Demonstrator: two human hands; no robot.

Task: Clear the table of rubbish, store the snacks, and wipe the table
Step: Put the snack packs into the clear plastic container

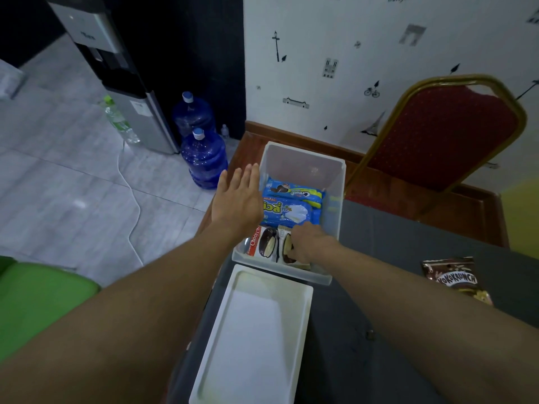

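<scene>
Snacks were going into a clear storage bin at the far edge of the dark table as the storing step of the clean-up stood well along: the person's right hand was down inside the bin's near end, fingers curled on a Choco Pie packet, seemingly settling it beside a second pie packet at its 9 o'clock. The left hand was released, fingers straight and together, held flat at the bin's left rim at roughly 10 o'clock from the right hand; whether it touched the wall could not be told. Two blue biscuit packs lay crosswise in the bin at 12 o'clock from the right hand, just beyond its knuckles. The bin's white lid rested upturned on the table at 6 o'clock from the bin, its far edge touching or just short of the bin's near wall. One snack remained out: a brown Koko Krunch pouch lay well apart at 4 o'clock from the right hand. The next move likely called for letting go of the pie packet, reaching right for the pouch, and finding room for it above the packs before the lid could go on; wiping looked not yet begun
</scene>
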